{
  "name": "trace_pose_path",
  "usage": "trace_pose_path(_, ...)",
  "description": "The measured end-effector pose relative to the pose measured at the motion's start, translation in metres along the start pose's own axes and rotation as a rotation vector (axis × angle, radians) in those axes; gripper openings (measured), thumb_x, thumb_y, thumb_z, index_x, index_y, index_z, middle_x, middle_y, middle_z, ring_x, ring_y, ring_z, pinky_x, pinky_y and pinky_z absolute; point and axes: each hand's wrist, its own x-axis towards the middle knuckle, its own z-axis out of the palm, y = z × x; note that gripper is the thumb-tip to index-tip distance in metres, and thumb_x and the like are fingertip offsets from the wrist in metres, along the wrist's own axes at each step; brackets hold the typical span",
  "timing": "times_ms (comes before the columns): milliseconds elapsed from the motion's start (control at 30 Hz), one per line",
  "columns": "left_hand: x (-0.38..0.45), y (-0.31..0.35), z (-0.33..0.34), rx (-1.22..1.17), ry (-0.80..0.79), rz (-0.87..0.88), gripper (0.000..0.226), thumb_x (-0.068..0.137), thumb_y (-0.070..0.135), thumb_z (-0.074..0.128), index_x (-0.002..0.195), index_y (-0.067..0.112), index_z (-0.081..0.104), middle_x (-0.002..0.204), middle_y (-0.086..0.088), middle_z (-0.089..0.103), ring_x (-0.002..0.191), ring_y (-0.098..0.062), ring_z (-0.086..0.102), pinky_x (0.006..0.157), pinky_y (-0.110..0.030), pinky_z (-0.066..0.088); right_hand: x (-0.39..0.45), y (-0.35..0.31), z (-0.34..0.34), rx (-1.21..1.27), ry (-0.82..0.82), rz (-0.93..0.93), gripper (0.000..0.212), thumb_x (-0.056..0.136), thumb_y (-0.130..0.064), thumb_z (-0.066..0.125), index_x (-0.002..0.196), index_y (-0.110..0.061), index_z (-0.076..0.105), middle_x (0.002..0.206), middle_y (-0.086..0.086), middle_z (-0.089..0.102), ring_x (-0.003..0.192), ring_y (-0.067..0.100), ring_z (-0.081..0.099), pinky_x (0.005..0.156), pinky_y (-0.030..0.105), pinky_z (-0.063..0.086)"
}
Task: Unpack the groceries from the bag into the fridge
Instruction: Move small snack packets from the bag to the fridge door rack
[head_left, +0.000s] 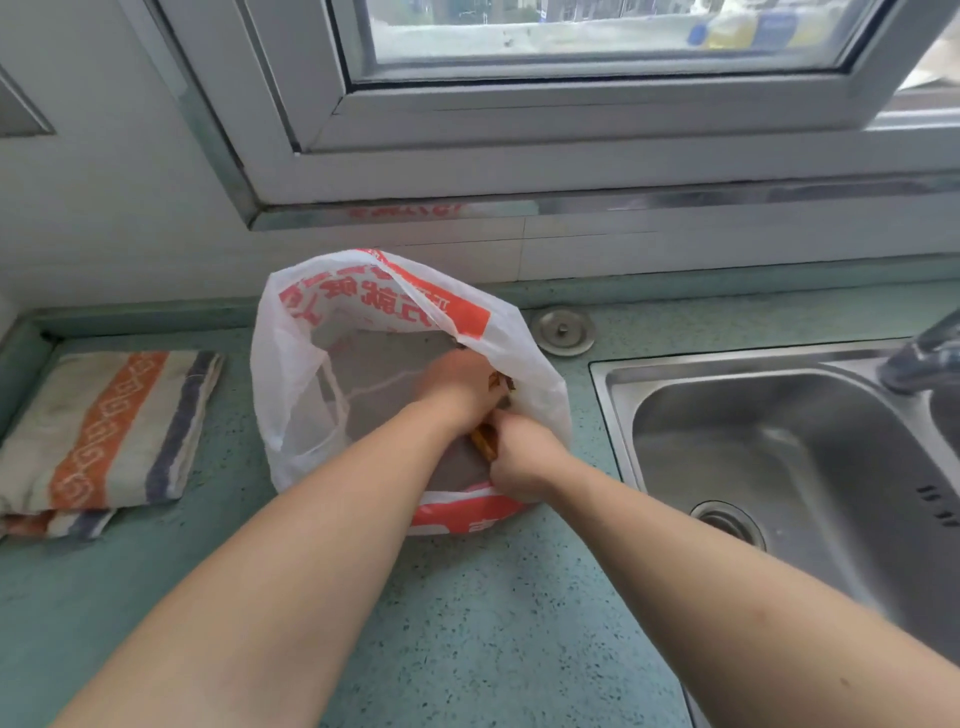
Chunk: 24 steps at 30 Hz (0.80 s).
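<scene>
A white plastic bag (291, 364) with red print stands open on the green countertop (467, 623). Both my hands reach down into its mouth on the right side. My left hand (457, 384) is curled around a brown-orange packaged item (501, 383) near the bag's right wall. My right hand (524, 457) sits just below it, fingers curled on a narrow orange-brown package (483, 441). The hands and the bag's wall hide most of both items. No fridge is in view.
A folded striped towel (104, 431) lies on the counter to the left of the bag. A steel sink (779, 441) with a tap (924, 358) is on the right. A round metal cap (563, 330) sits behind the bag, below the window sill (571, 202).
</scene>
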Motion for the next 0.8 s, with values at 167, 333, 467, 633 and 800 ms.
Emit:
trace_pose_path(167, -0.005, -0.005, 0.008, -0.027, 0.018, -0.08, 0.015, 0.092, 0.019, 0.043, 0.086, 0.02, 0.056, 0.096, -0.006, 0.065, 0.082, -0.028, 0.059, 0.073, -0.037, 0.05, -0.001, 0.002, 0.004, 0.002, 0.004, 0.031, 0.062, 0.081, -0.007, 0.053, 0.14, -0.016, 0.036, 0.134, 0.01, 0.046, 0.109, 0.029, 0.056, 0.085, 0.036, 0.05)
trace_pose_path(333, -0.02, -0.009, 0.003, 0.092, 0.062, -0.018, 0.017, 0.092, 0.012, 0.043, 0.103, 0.013, 0.056, 0.106, -0.009, 0.063, 0.097, -0.035, 0.058, 0.086, -0.043, 0.051, -0.002, -0.005, 0.004, -0.007, 0.003, 0.056, 0.065, 0.077, -0.011, 0.058, 0.138, -0.014, 0.035, 0.143, 0.009, 0.03, 0.117, 0.031, 0.049, 0.094, 0.041, 0.048)
trace_pose_path(467, -0.025, -0.017, 0.005, 0.208, 0.082, 0.106, 0.032, 0.089, 0.015, 0.049, 0.121, 0.016, 0.048, 0.123, -0.013, 0.06, 0.111, -0.037, 0.057, 0.087, -0.044, 0.049, -0.006, -0.01, 0.001, -0.018, -0.025, 0.084, 0.065, 0.078, -0.01, 0.06, 0.137, -0.012, 0.034, 0.143, 0.009, 0.031, 0.119, 0.032, 0.05, 0.093, 0.038, 0.048)
trace_pose_path(633, -0.036, -0.024, 0.007, 0.151, 0.075, 0.092, 0.029, 0.096, 0.025, 0.043, 0.124, 0.017, 0.046, 0.127, -0.011, 0.059, 0.11, -0.037, 0.058, 0.088, -0.044, 0.048, -0.013, -0.011, 0.003, -0.042, 0.004, 0.081, 0.062, 0.076, -0.012, 0.063, 0.132, -0.014, 0.035, 0.142, 0.006, 0.033, 0.116, 0.031, 0.052, 0.089, 0.038, 0.05)
trace_pose_path(800, -0.035, -0.027, 0.01, 0.16, 0.071, -0.026, 0.016, 0.095, 0.034, 0.045, 0.102, 0.019, 0.051, 0.111, -0.007, 0.064, 0.101, -0.032, 0.059, 0.079, -0.036, 0.046, -0.02, -0.011, 0.005, -0.006, 0.036, 0.121, 0.051, 0.079, -0.012, 0.058, 0.127, -0.015, 0.04, 0.119, 0.008, 0.049, 0.108, 0.029, 0.053, 0.079, 0.032, 0.044)
